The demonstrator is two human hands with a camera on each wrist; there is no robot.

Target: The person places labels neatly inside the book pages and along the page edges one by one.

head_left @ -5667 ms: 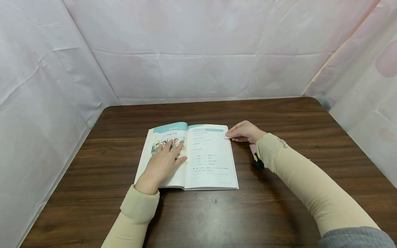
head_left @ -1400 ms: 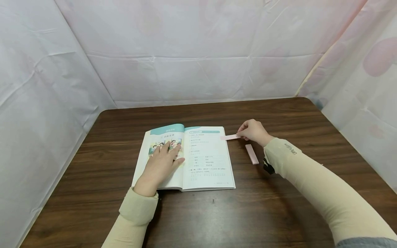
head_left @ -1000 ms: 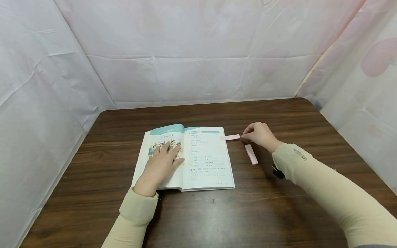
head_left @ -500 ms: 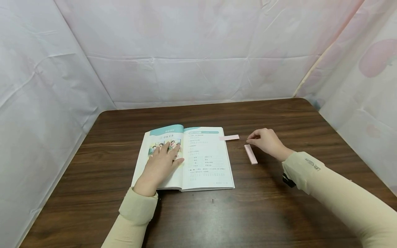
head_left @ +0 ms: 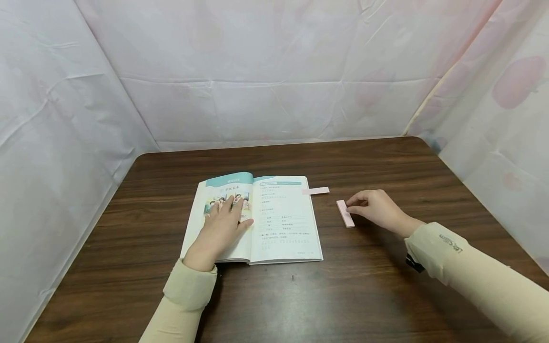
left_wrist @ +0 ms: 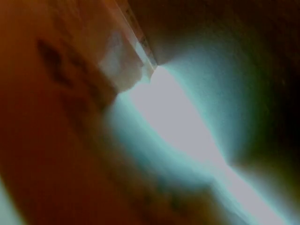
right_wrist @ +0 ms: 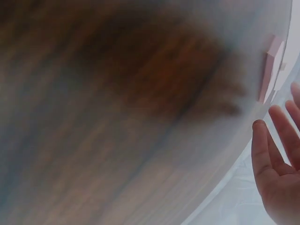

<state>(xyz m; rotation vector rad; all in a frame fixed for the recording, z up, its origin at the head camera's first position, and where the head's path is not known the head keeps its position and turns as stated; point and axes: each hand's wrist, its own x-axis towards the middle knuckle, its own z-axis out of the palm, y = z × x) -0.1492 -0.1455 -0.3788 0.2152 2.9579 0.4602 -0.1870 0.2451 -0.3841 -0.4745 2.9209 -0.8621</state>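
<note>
An open book lies on the table, its left page printed with a coloured picture. My left hand rests on that left page with fingers spread. From the right page's upper edge a pink sticky strip sticks out over the wood. My right hand is beside a pink pad of sticky notes, right of the book. In the right wrist view, its fingers are apart with nothing between them, a little off the pad. The left wrist view is too blurred and glaring to tell much.
The dark wooden table has rounded far corners. A pale patterned cloth hangs behind it and along both sides. Light sleeves cover both forearms, and a black wrist device shows under the right cuff.
My right hand first held the pink strip at the right page's edge, then let go of it. It has moved right and nearer to me, beside the pad. The left hand stays on the page.
</note>
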